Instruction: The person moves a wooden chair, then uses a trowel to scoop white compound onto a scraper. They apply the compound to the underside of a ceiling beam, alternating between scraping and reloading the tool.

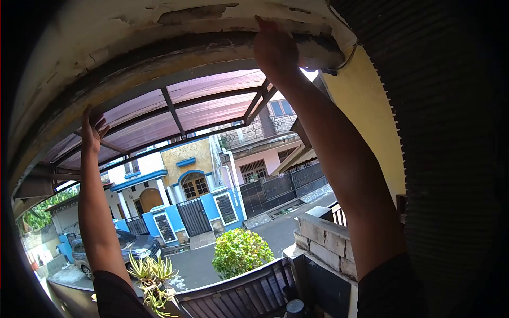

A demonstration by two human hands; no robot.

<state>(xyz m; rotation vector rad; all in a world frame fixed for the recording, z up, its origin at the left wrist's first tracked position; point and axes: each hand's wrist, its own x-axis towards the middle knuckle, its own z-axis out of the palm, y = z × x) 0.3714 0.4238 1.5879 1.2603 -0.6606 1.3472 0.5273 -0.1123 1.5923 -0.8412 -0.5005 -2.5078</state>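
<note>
Both of my arms are raised overhead toward a ceiling edge with cracked, peeling paint. My right hand is closed close to the dark, worn beam. A small pointed tip reaches up from it to the peeling surface; in the shade I cannot make out whether this is a finger or something held. At the left, my left hand has its fingers apart and its fingertips against the underside of the beam. Nothing shows in that hand.
A translucent roof on a metal frame lies beyond the beam. Below are a dark gate, a spiky plant, a round bush and a block wall. A parked car stands across the street. Dark corrugated material fills the right side.
</note>
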